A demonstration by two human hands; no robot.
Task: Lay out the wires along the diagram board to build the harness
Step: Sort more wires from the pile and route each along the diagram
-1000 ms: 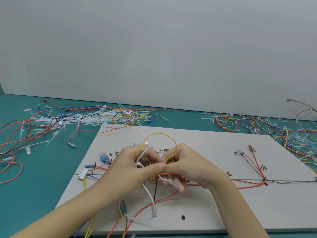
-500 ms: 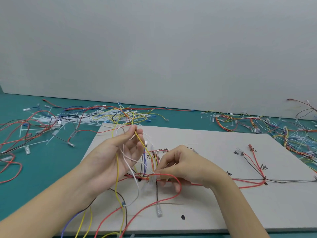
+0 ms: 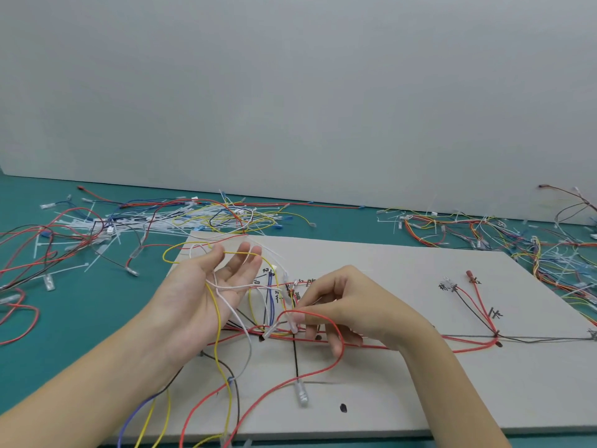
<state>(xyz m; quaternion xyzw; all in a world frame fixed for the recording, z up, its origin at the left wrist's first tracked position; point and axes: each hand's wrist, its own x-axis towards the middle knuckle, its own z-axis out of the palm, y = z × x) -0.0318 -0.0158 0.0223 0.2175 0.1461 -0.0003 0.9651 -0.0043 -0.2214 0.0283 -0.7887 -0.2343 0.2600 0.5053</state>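
Wires draped loose over the board (image 3: 403,376)

The left hand (image 3: 206,295) lay palm-up, fingers spread, yellow wire (image 3: 217,321) and white wire (image 3: 226,287) slung across it; the right hand (image 3: 352,305) apparently pinched the red wire (image 3: 326,318) mid-board. These wires looked light, limp and springy, best held near the terminals.

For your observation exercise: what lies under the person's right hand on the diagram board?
Under the right hand red wires run along the board, and its fingertips pinch a red wire end. Any markings or wire beneath the palm are covered.
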